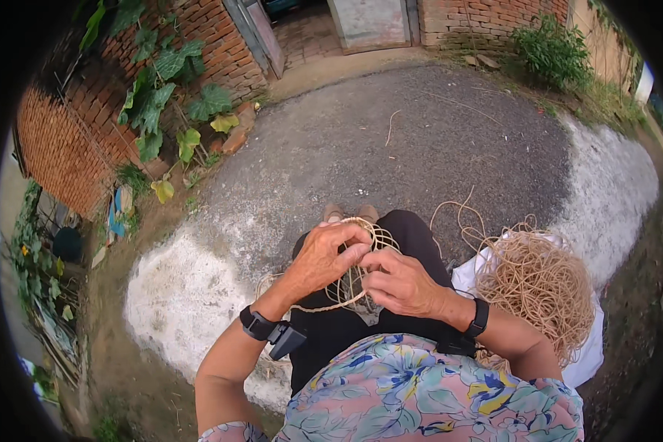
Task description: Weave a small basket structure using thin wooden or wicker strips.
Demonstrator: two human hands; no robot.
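Above my lap sits an openwork woven piece (382,237) of tan cord, with a curved rim and a loose lattice. My left hand (323,258) is closed on its rim from the left side, thumb and fingers pressed together. My right hand (407,286) is closed at the near right side of the piece, thumb and forefinger pinched close to the left thumb. What lies between the right fingertips is too small to make out. The lower lattice is partly hidden behind both hands.
At my right, a big tangled heap of tan cord (541,291) lies on a white sheet (595,346). Loose strands trail over the grey paved ground (331,147). Leafy plants (155,103) and a brick wall (221,44) stand at the far left; a doorway (306,33) is ahead.
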